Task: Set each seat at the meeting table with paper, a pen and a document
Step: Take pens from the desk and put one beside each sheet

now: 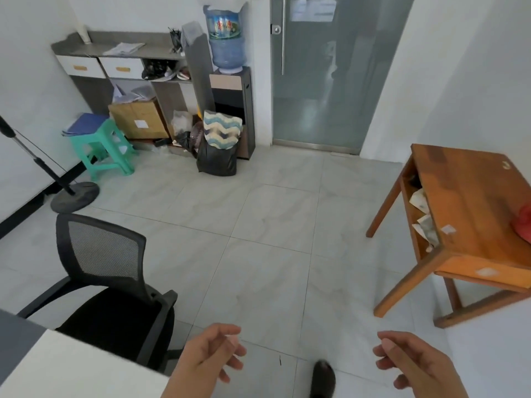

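At six o'clock in the head view, the left hand (212,351) and the right hand (413,366) are hanging loosely curled, holding nothing, well apart above the floor. At eight o'clock the visible corner of the meeting table (71,366) is lying bare beside the black chair (115,282), so this seat looks not yet set. Loose papers (123,48) are lying on the grey counter (161,50) at eleven o'clock, with what may be pens (175,38) near them, so fetching probably comes next.
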{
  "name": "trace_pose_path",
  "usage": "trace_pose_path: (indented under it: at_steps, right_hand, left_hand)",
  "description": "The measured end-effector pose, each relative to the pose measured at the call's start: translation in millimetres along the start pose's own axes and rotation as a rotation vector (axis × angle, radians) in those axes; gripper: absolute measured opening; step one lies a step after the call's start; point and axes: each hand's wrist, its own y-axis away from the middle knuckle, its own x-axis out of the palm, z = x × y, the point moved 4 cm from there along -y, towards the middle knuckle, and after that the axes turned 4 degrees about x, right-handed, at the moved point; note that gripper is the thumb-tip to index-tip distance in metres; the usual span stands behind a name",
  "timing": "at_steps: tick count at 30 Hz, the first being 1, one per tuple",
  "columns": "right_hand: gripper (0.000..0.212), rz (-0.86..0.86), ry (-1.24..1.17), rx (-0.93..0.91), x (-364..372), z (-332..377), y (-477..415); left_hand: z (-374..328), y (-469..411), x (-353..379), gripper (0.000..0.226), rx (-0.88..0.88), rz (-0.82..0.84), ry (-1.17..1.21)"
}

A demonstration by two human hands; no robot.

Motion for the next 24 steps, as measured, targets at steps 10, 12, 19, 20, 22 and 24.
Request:
trace_pose_path:
  at_steps: [10, 12, 19, 20, 22, 24]
  right_hand:
    - [0.010, 0.207, 0.094, -0.012, 81.6, 137.5, -242.6]
    - [0.011, 0.294, 0.153, -0.083, 107.6, 183.1, -284.9]
    - [0.014, 0.535, 0.302, -0.224, 222.3, 314.3, -393.6]
    - [0.014, 0.557, 0.311, -0.229, 242.1, 326.4, -406.1]
    - [0.014, 0.580, 0.333, -0.221, 283.6, 344.2, -430.6]
    - [0.014, 0.600, 0.342, -0.214, 325.7, 358.8, -449.8]
  left_hand:
    - [-43.8, -185.0, -40.0, 0.015, -0.135, -0.217, 0.084]
    - [-66.5, -216.6, -59.7, 0.013, -0.107, -0.324, 0.125]
    - [-81.2, -282.9, -120.7, 0.008, -0.151, -0.608, 0.258]
    - [-76.4, -296.1, -130.6, 0.010, -0.163, -0.648, 0.282]
    - [-69.8, -327.1, -157.9, 0.013, -0.198, -0.690, 0.320]
    - [-75.6, -362.8, -194.8, 0.011, -0.211, -0.676, 0.339]
